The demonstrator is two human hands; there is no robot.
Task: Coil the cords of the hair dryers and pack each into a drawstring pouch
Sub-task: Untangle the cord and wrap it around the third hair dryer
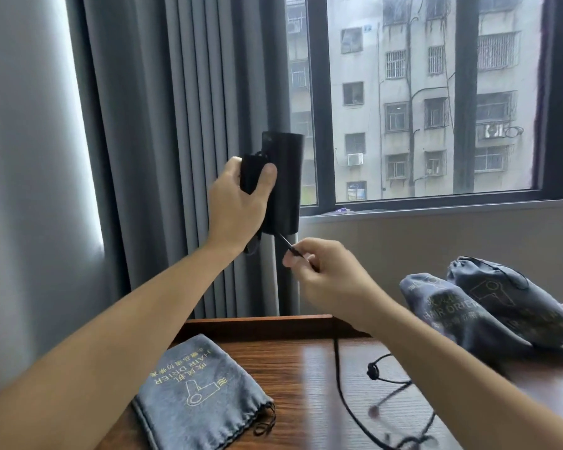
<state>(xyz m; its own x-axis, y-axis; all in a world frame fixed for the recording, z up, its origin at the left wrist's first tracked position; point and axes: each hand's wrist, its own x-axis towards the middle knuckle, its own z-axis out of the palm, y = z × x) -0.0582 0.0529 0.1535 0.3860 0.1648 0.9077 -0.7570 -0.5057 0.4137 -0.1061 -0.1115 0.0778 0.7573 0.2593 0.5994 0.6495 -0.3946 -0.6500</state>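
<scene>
Left hand [238,203] grips the raised black hair dryer [281,183] by its folded handle. Right hand [322,274] pinches the cord [342,384] just below it.

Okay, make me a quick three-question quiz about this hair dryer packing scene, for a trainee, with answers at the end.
1. True or false: the left hand grips the black hair dryer in the air.
2. What does the right hand pinch? A) the cord B) a pouch string C) the curtain
3. How many pouches look filled?

Key: 1 true. 2 A. 3 two, filled pouches at right; the flat pouch lies empty on the table.
</scene>
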